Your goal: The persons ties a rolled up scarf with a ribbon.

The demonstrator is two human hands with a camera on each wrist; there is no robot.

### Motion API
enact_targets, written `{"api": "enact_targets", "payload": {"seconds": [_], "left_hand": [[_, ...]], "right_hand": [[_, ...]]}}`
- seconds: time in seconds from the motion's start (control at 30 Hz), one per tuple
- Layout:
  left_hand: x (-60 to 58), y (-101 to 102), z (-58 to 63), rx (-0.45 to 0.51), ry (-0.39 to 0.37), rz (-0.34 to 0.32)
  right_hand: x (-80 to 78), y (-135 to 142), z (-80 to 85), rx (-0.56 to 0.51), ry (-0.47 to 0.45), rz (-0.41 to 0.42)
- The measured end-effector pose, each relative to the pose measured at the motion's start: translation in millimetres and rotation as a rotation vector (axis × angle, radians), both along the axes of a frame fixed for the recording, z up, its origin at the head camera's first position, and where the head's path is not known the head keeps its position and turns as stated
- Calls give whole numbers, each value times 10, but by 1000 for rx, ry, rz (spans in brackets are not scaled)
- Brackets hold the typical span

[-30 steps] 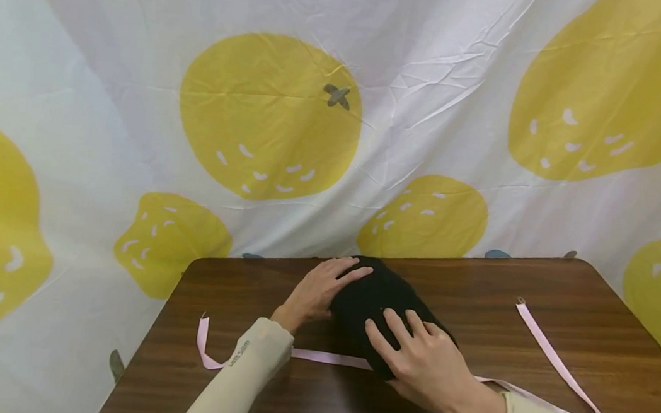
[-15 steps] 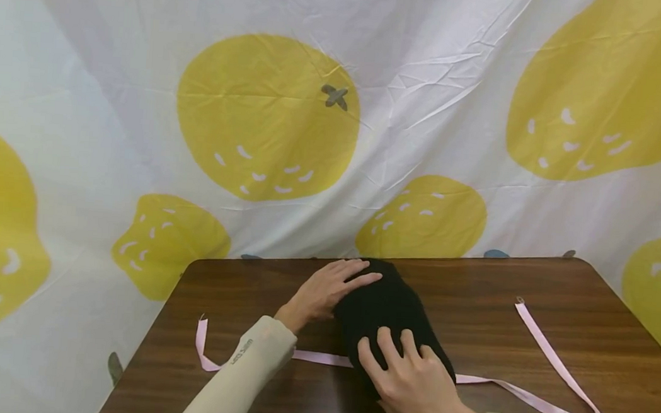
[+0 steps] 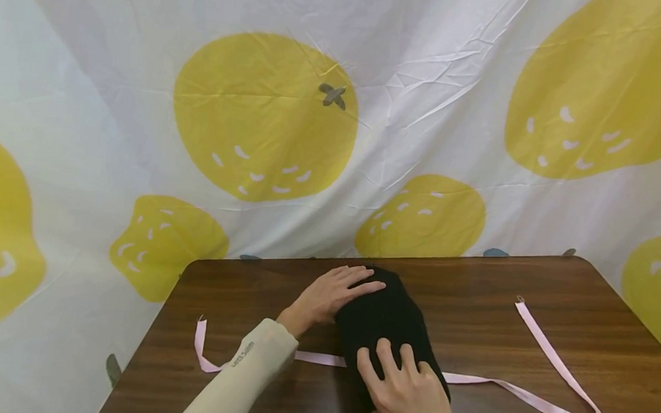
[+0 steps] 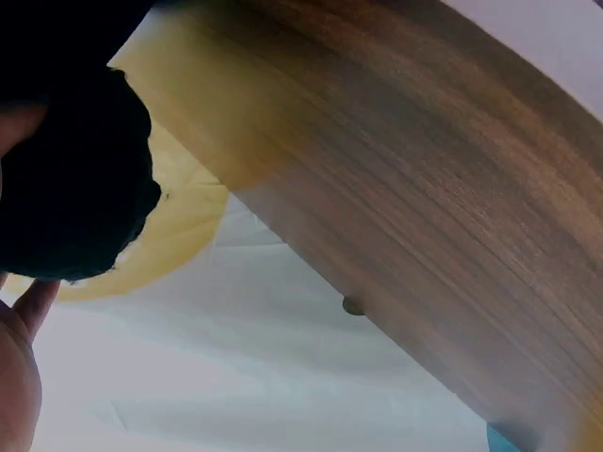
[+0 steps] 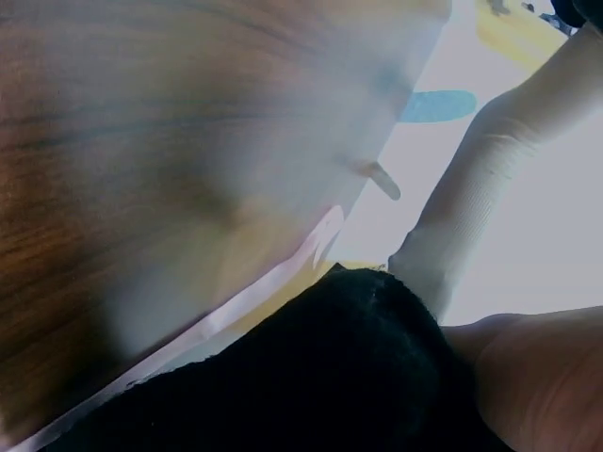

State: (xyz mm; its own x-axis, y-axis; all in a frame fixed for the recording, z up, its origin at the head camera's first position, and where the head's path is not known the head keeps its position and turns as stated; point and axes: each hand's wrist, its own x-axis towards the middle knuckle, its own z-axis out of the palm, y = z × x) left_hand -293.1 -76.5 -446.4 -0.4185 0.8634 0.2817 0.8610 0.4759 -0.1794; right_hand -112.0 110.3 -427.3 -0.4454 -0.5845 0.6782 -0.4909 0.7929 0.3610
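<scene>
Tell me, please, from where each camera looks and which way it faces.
Head: worn on the head, facing forward and down at the table and printed cloth; left hand, right hand and cream sleeves show.
Left wrist: worn there, facing the black fabric item; part of the left hand shows.
Right wrist: worn there, facing the black fabric item and table; part of the right hand shows.
Shared: head and right wrist both show the pink ribbon.

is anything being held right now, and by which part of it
Yes, a black item: the left grip holds its far end, the right grip its near end.
</scene>
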Motion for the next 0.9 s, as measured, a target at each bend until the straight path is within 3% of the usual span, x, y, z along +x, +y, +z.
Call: {"api": "enact_targets", "payload": {"seconds": [0.23, 0.53, 0.9], "left_hand": [[8, 21, -48, -31, -17, 13], [-4, 34, -179, -60, -40, 14], [16, 123, -189, -149, -42, 54]], "right_hand": [[8, 4, -58, 18, -56, -28], [6, -63, -206, 9, -53, -46], [16, -80, -357, 29, -134, -80]]}}
